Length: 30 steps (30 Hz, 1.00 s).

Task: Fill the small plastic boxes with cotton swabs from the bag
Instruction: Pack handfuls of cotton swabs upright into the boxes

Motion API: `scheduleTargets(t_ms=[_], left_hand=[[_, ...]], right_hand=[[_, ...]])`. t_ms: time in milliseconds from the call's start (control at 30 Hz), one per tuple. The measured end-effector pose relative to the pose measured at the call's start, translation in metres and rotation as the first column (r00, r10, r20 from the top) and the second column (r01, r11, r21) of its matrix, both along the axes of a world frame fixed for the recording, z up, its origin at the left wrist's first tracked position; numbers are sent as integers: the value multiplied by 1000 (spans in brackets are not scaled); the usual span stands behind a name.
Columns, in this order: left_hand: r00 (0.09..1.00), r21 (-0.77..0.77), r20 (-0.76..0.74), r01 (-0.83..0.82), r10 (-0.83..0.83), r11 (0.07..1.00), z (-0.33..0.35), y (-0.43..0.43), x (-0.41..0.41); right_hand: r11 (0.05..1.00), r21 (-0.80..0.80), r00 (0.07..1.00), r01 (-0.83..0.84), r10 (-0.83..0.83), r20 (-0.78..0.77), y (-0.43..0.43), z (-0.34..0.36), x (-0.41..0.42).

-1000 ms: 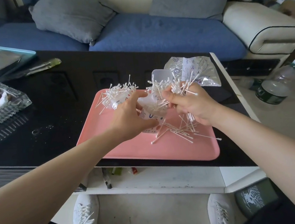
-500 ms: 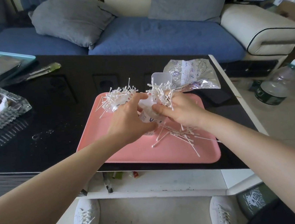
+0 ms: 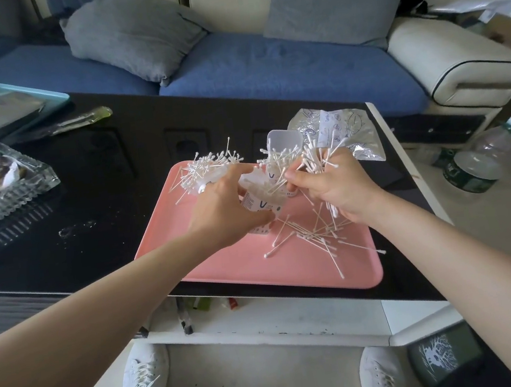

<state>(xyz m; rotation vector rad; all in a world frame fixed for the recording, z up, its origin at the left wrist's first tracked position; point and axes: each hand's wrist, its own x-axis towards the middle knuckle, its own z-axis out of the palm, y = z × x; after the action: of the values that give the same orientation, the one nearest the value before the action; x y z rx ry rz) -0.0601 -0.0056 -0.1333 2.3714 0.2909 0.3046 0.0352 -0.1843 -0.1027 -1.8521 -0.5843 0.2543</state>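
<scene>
A teal tray (image 3: 56, 95) carrying a silvery packet sits at the far left of the black glossy table (image 3: 107, 216). A clear ribbed clamshell container (image 3: 6, 196) lies nearer the person. Just right of the teal tray lies a wrapped item with a green tip (image 3: 88, 117).

The pink tray (image 3: 225, 273) lies at the table's near edge, right of centre. Near its far left corner is a swab-crammed box (image 3: 213, 171), with white tips bristling out of it. The left hand (image 3: 227, 210) reaches in over the pink tray. Its fingers and thumb are curled round a small plastic box (image 3: 260, 204), clear with blue print, which it holds tilted. Whether that box touches the tray cannot be told. Just behind it stands an open-lidded box (image 3: 283, 142), its flap up and swabs poking from its mouth.

The right hand (image 3: 339, 187) clenches a bunch of cotton swabs (image 3: 315, 158) in a closed fist. Heads fan out above the fingers and stems stick out below the palm. The thumb tip is right beside the held box. Under this hand, loose swabs (image 3: 313, 237) lie criss-crossed over the near right part of the pink tray, and one reaches its right rim.

The bag (image 3: 349, 131), crumpled clear plastic with blue print, lies on the table just beyond the tray's far right corner, behind the right hand. Further right, a plastic water bottle (image 3: 485, 157) stands on the floor. A blue sofa (image 3: 265, 65) with grey cushions runs along the back.
</scene>
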Motion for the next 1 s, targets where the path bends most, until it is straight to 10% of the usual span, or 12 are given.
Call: scheduleTargets(t_ms=[1001], left_hand=[[993, 176, 95, 54, -72, 983, -7, 9, -19]], right_hand=[[999, 31, 987, -26, 31, -161, 13, -12, -22]])
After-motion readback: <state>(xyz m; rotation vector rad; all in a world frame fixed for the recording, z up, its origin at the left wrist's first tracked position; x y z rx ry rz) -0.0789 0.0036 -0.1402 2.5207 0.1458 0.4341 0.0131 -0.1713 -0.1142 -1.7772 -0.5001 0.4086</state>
